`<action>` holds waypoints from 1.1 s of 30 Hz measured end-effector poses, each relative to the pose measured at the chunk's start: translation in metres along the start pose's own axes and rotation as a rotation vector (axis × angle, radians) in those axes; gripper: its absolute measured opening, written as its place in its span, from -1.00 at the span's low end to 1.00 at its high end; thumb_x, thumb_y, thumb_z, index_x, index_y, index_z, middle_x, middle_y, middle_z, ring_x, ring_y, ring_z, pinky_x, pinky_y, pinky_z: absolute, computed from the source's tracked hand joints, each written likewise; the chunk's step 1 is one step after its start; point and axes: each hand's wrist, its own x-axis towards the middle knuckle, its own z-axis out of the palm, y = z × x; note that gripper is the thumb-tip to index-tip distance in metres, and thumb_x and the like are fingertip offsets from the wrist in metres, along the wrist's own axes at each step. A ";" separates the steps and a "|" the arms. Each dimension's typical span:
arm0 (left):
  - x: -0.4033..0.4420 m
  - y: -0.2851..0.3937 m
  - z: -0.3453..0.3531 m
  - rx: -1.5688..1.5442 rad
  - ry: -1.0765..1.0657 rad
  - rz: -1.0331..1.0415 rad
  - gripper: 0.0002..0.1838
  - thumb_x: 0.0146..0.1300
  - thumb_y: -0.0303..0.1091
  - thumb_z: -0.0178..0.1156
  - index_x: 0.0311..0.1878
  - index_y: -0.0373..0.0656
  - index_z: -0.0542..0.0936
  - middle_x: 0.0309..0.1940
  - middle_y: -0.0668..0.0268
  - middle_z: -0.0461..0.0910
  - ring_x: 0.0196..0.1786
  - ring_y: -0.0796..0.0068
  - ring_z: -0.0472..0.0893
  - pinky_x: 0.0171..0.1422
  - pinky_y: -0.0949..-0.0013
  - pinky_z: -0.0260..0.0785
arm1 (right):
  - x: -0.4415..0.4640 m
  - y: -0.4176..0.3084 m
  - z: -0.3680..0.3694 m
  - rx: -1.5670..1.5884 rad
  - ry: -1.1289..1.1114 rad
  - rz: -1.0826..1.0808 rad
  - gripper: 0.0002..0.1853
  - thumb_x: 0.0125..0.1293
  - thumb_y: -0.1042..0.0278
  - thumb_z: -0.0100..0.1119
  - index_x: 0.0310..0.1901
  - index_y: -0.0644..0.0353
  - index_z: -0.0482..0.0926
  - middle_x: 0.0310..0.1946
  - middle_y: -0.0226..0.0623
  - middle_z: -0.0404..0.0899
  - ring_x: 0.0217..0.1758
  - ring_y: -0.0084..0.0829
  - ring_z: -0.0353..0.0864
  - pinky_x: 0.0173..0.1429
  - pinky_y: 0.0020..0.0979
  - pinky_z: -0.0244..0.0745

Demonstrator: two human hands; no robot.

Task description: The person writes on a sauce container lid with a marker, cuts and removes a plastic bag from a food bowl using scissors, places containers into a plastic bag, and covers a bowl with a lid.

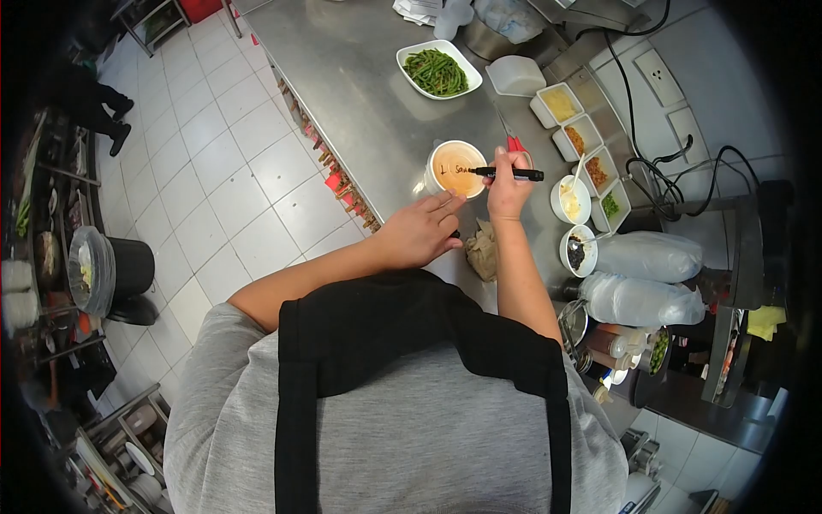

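the right hand point(508, 188) is closed around a black marker point(514, 174), its tip at the dark lettering on top of a round tub point(462, 159) with an orange tint. the left hand point(418, 231) lies palm down, fingertips on the tub's near edge; something small and dark pokes out by its thumb, and i can't tell whether the hand is gripping it.

the tub sits on the steel counter point(360, 81), in front of the person's black apron point(385, 317). just beyond the marker hand are red-handled scissors point(515, 147), and a crumpled brown bundle point(482, 254) rests between the forearms.

farther up the counter there's a white dish point(471, 67) of green beans. over to the right, white tubs point(557, 135) of yellow, orange and green bits run in a row, beside two small bowls point(562, 211), each with a utensil in it. across the tiled floor point(214, 150), another person point(94, 107) stands in dark trousers and shoes.
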 end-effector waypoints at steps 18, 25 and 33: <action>0.021 0.021 -0.023 -0.383 0.101 -0.200 -0.74 0.27 -0.11 0.14 -0.19 -0.12 0.52 -0.43 0.21 0.50 -0.26 0.15 0.48 -0.06 0.19 0.25 | -0.056 -0.098 -0.023 0.359 -0.121 0.195 -0.73 0.29 0.37 0.13 -0.55 0.12 0.34 -0.65 -0.41 0.38 -0.76 -0.62 0.29 -0.68 -0.59 0.16; 0.027 0.041 -0.029 -0.432 -0.046 0.038 -0.78 0.23 -0.20 0.18 -0.23 -0.16 0.51 -0.46 0.19 0.48 -0.30 0.09 0.49 -0.11 0.17 0.28 | -0.106 -0.125 -0.060 0.227 -0.155 0.199 -0.80 0.16 0.48 0.26 -0.20 0.17 0.46 -0.46 -0.51 0.40 -0.52 -0.72 0.36 -0.50 -0.63 0.22; 0.078 0.102 -0.077 -0.703 -0.218 0.547 -0.63 0.11 -0.01 0.28 -0.32 -0.16 0.53 -0.60 0.24 0.48 -0.50 0.12 0.51 -0.34 0.21 0.31 | -0.163 -0.223 -0.107 -0.267 -0.163 -0.182 -0.76 -0.11 0.59 0.46 -0.54 0.17 0.51 -0.47 -0.37 0.44 -0.37 -0.53 0.44 -0.26 -0.53 0.32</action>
